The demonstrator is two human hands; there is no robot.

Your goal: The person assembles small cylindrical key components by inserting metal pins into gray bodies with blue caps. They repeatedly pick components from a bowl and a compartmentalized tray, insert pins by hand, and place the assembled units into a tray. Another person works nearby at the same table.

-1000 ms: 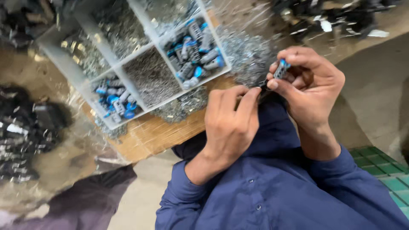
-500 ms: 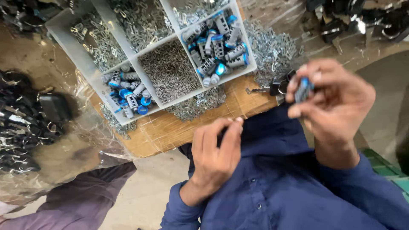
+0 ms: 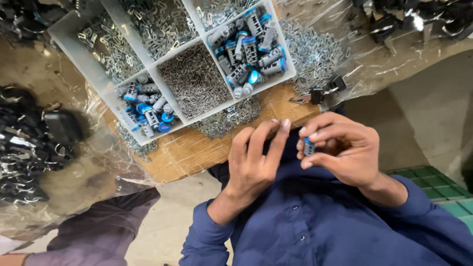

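The right hand (image 3: 345, 150) is curled up, and its fingers (image 3: 320, 132) are pinched tight on a small metal cylinder with a blue cap (image 3: 309, 146); the little cylinder sits between the thumb and the first fingers, just above the person's blue shirt (image 3: 345, 231). The left hand (image 3: 256, 160) is right beside it, not quite touching; its fingers (image 3: 278, 140) are close together and a bit bent, and I cannot tell if they hold a tiny bit at the tips.

Past the hands lies a wooden tabletop (image 3: 197, 152) under clear plastic sheet; on it stands a white tray with boxes inside (image 3: 86, 59). Two boxes hold more blue-capped cylinders (image 3: 251, 44) (one lot near the hands, one lot further left); the middle box holds thin little metal pins (image 3: 194, 81). Shiny metal clips (image 3: 310, 51) are heaped loose beside the tray. A dark key part (image 3: 318, 93) lies near the tabletop's edge. Black parts (image 3: 24, 143) are piled far off to the left.
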